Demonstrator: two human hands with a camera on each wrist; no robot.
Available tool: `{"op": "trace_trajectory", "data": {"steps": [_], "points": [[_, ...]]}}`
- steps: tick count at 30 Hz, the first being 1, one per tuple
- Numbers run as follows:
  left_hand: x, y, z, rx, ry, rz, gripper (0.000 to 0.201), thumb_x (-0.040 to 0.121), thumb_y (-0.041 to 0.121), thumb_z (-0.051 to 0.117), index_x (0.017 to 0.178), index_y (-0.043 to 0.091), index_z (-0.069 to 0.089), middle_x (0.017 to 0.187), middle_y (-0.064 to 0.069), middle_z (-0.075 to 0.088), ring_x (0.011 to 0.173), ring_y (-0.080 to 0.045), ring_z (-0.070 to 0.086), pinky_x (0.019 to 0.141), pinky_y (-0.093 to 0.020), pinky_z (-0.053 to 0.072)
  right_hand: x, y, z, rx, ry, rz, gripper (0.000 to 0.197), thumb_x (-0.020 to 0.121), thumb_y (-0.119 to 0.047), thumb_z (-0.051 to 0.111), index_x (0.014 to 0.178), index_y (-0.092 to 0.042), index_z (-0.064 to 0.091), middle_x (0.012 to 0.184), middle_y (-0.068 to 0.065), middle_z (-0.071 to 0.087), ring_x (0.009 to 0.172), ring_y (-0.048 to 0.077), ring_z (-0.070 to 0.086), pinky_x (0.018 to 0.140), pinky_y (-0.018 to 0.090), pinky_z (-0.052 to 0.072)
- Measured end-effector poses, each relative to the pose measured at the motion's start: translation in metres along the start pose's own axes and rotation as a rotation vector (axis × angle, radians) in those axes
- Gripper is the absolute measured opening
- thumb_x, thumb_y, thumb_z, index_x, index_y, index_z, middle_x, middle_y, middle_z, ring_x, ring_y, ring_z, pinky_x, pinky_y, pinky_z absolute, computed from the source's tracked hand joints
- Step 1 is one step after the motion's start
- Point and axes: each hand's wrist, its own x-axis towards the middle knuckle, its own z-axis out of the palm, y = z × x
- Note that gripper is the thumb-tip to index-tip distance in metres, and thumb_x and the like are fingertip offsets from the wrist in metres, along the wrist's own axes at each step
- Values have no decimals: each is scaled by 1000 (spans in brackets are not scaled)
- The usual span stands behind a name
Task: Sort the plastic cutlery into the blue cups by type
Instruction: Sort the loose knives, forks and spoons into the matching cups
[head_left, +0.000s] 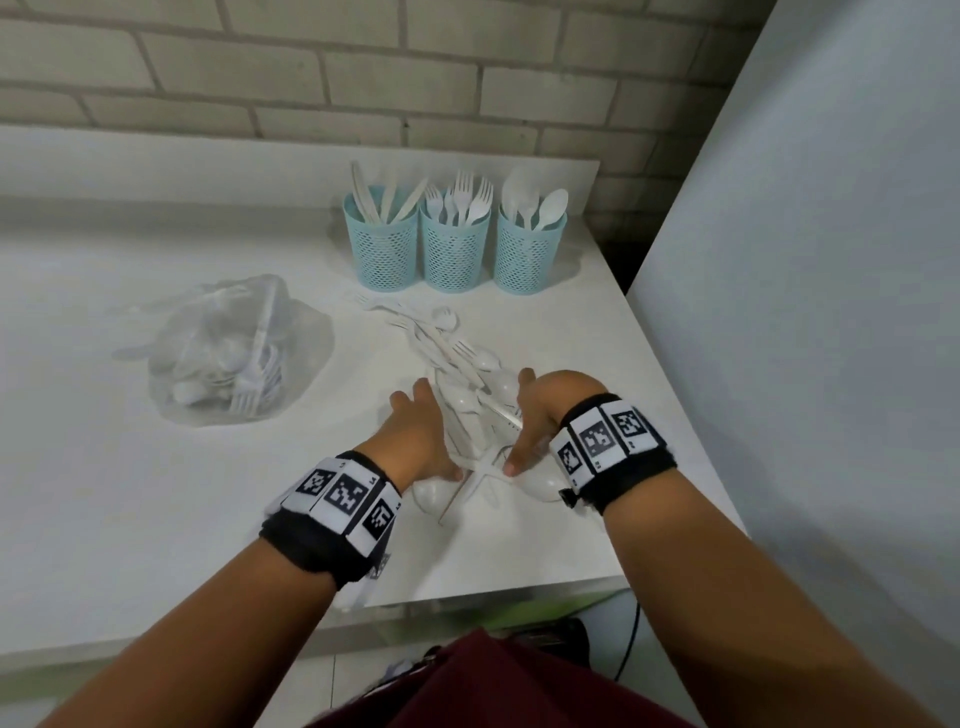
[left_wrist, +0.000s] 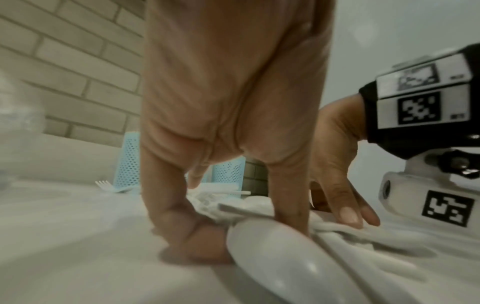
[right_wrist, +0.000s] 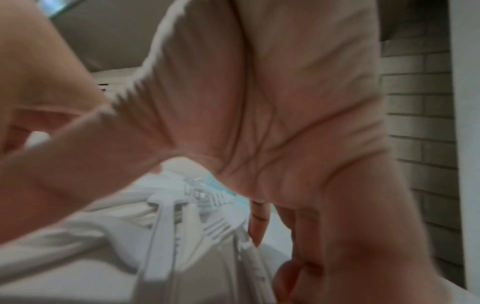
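A person stands at a white desk (head_left: 156, 493) against a pale brick wall (head_left: 311, 78). Three blue cups (head_left: 455, 249) stand in a row near the desk's back right corner, touching one another: the left one holds knives, the middle one forks, the right one spoons. In front of them a loose pile of white cutlery (head_left: 457, 358) trails toward the front edge. Both hands sit on either side of the pile's near end. The left hand (head_left: 421, 436) has its fingers extended and slightly spread, fingertips down on the desk, pressed against the pile's left side. The right hand (head_left: 535, 415) mirrors it, fingers straight, against the right side. Neither hand has closed round a piece. A clear bag (head_left: 228, 353) with more cutlery lies toward the left of the desk.
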Motion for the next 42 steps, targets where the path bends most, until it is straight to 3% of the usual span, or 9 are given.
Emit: {"op": "trace_trajectory", "data": {"steps": [5, 9, 12, 15, 24, 30, 35, 39, 42], "points": [[16, 0, -4, -209, 46, 26, 107, 56, 39, 85, 140, 12, 24, 133, -9, 39, 119, -26, 45, 85, -26, 39, 6, -20, 1, 74, 51, -53, 117, 71, -45, 77, 147, -5, -3, 140, 14, 45, 118, 32, 54, 87, 42, 49], [15, 1, -9, -676, 57, -5, 72, 71, 7, 78, 127, 0, 34, 113, -8, 50, 110, -26, 54, 90, -37, 50, 9, -28, -3, 250, 150, -108, 67, 76, -21, 76, 126, 1, 37, 109, 15, 58, 84, 26, 59, 60, 31, 49], [10, 2, -17, -920, 12, -13, 23, 76, -9, 68, 85, 3, 50, 85, -11, 59, 81, -24, 63, 69, -33, 58, 14, -32, -5, 352, 186, -162, 20, 75, -8, 70, 89, -1, 58, 77, 12, 60, 65, 24, 57, 50, 26, 46], [11, 1, -24, -1037, -58, -53, 11, 78, -12, 62, 78, -3, 57, 60, -11, 60, 53, -18, 62, 47, -24, 54, 24, -31, -4, 568, 170, -198, 28, 68, -1, 68, 92, 12, 66, 79, 21, 66, 68, 27, 61, 71, 38, 57], [26, -7, -34, -1188, -123, -149, 9, 78, -6, 57, 87, -6, 61, 87, -21, 62, 67, -30, 61, 62, -34, 53, 46, -25, -10, 1001, -49, -141, 32, 48, -9, 83, 71, -2, 64, 77, 21, 61, 69, 28, 56, 67, 35, 45], [26, -1, -39, -1117, -135, -174, 7, 86, 2, 54, 86, -2, 59, 71, -15, 58, 59, -23, 54, 60, -31, 46, 48, -31, -6, 1106, 6, -105, 13, 75, -7, 68, 73, -9, 56, 70, 8, 55, 58, 17, 52, 49, 25, 47], [26, -4, -43, -1115, -114, -128, 12, 85, 4, 59, 94, -4, 61, 86, -19, 63, 73, -28, 59, 75, -38, 49, 40, -38, -12, 1059, -30, -152, 13, 79, -4, 67, 69, -1, 58, 65, 15, 55, 49, 20, 44, 49, 27, 36], [27, -6, -45, -1098, -75, -39, 14, 83, 5, 60, 95, -3, 63, 94, -19, 64, 81, -29, 60, 75, -35, 47, 36, -39, -13, 1115, 55, -223, 10, 79, 2, 64, 70, -1, 59, 64, 15, 58, 41, 18, 53, 40, 21, 43], [26, -7, -46, -1090, -57, 19, 23, 86, 8, 60, 105, -5, 62, 98, -18, 65, 83, -25, 62, 76, -32, 50, 33, -38, -14, 1120, 99, -262, 6, 81, -5, 67, 78, -7, 62, 69, 11, 64, 52, 19, 60, 40, 19, 46]]}}
